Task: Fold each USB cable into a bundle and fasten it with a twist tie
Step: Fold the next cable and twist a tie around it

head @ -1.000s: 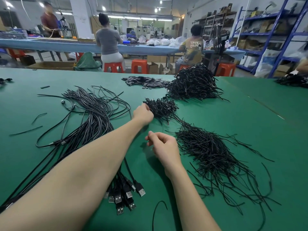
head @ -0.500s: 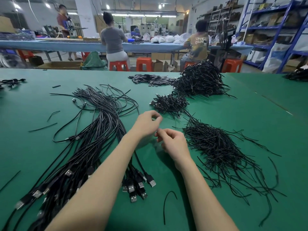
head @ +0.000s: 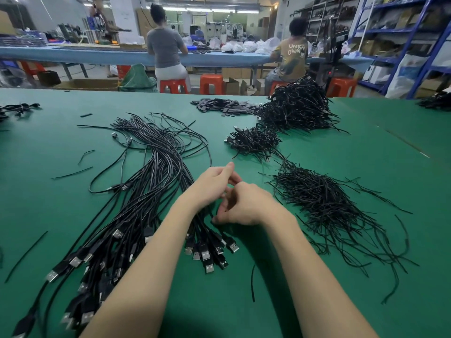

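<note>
your hands have come together: right hand (head: 246, 207) pinches a cable (head: 214, 234); left hand (head: 214, 182) fingers loosely curled, hold unclear. cables (head: 156, 167) lie unfolded.

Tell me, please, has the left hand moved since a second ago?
Yes. The left hand has drawn back from the small bundle pile toward the person, and now meets the right hand.

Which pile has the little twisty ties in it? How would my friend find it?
Start at the big green table and find the two hands in the middle. Just past the right hand, on its right, lies the pile of twist ties. Its strands are thin, short and plugless, unlike the long USB cables on the left, and they lie loose, unlike the bundled heaps farther back.
</note>
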